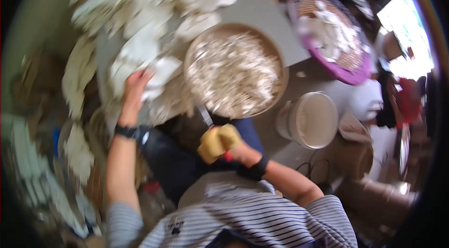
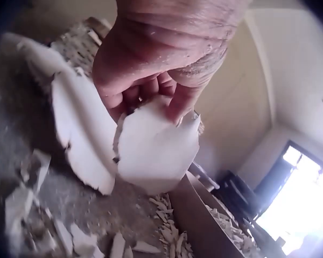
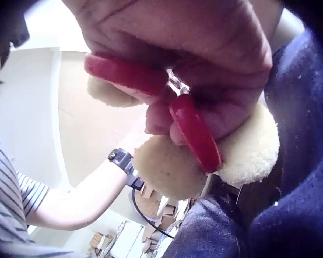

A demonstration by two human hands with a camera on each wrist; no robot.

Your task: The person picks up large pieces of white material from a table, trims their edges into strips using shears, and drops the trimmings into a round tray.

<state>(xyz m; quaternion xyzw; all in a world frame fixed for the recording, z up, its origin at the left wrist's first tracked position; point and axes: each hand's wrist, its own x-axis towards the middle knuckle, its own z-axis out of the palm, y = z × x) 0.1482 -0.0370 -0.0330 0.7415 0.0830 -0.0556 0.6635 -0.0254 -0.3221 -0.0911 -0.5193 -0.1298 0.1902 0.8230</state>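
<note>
In the left wrist view my left hand [image 2: 161, 54] pinches a thin white sheet with a ragged, darkish edge [image 2: 159, 148] between thumb and fingers. A longer curled white sheet [image 2: 83, 129] lies beside it on the grey table. My right hand [image 1: 229, 145], with pale yellow covers [image 3: 169, 166] on some fingers, grips spring-loaded hand shears by their red handles [image 3: 196, 131]. The handles stand spread apart in the right wrist view. The metal blade [image 1: 205, 116] points toward the round basin [image 1: 285, 77], which is heaped with narrow pale strips.
More white sheets [image 1: 140, 9] pile up at the table's far left. A white bucket [image 1: 285, 121] stands right of the basin. Beyond it is a purple-rimmed basket [image 1: 343, 75] holding white pieces. Scraps [image 2: 86, 239] litter the tabletop near the left hand.
</note>
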